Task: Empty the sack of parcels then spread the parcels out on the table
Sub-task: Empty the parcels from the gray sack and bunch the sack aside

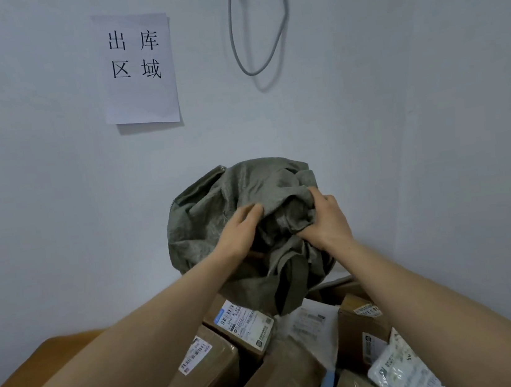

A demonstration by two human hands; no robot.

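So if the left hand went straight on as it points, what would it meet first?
The sack: the left hand touches its bunched cloth, aimed, it seems, towards the right hand gripping it.

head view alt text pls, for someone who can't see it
A person's right hand grips a crumpled grey-green sack, left hand touching it, above a heap of cardboard parcels on a wooden table. A paper sign and a looped cable hang on the wall.
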